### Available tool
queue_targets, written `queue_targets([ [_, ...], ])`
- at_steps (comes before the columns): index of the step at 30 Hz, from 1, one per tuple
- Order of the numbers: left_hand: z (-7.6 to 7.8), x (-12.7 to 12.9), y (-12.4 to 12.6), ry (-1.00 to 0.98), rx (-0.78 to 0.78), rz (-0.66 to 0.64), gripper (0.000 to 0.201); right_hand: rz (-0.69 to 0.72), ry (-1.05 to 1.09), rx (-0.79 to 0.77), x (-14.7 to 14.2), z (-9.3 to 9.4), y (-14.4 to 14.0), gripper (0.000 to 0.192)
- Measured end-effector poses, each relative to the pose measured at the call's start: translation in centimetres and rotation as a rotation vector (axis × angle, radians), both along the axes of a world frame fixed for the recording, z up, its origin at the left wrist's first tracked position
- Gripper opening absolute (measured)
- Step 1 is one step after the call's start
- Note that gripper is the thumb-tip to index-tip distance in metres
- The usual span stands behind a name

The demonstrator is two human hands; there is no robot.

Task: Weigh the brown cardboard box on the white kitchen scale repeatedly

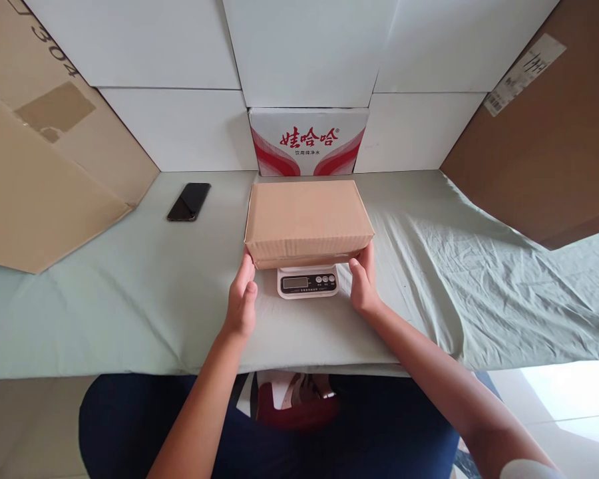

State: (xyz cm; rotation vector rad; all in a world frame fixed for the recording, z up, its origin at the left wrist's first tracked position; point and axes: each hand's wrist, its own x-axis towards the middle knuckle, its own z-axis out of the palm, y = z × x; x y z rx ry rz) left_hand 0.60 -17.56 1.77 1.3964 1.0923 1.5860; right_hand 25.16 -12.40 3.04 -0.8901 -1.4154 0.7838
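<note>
A closed brown cardboard box (309, 213) sits over a small white digital scale (308, 283), hiding the weighing plate; I cannot tell whether the box rests on it. The scale's front panel shows a grey display and several round buttons. My left hand (242, 299) is at the box's left front corner, its thumb in front and its other fingers partly hidden along the side. At the right front corner, my right hand (363, 279) grips the box with fingers behind the edge and thumb near the front face.
A black phone (189, 201) lies on the pale green cloth (130, 286) at the left. A white-and-red printed carton (309, 143) stands behind the box. Large cardboard panels flank the table, left (54, 166) and right (544, 146), with white boards (180, 126) at the back.
</note>
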Motion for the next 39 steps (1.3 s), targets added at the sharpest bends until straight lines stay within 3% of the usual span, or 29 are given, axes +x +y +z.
queue_targets([
  [12, 0.0, -0.3, 0.2, 0.016, 0.041, -0.022, 0.081, -0.007, 0.068, 0.006, 0.2, -0.3, 0.4, 0.064],
  [17, 0.5, -2.0, 0.9, -0.060, 0.106, 0.111, 0.073, -0.216, 0.224, 0.051, 2.9, 0.2, 2.2, 0.063],
  [20, 0.8, -2.8, 1.1, -0.133, 0.102, 0.147, 0.067, -0.265, 0.297, 0.002, 4.4, 0.0, 3.3, 0.060],
  [34, 0.7, -1.6, 0.7, -0.107, 0.071, 0.066, 0.070, -0.194, 0.332, -0.070, 3.6, -0.3, 3.4, 0.062],
  [39, 0.4, -1.0, 0.4, -0.067, 0.020, 0.019, 0.082, -0.038, 0.207, -0.060, 2.7, -0.3, 2.5, 0.072],
])
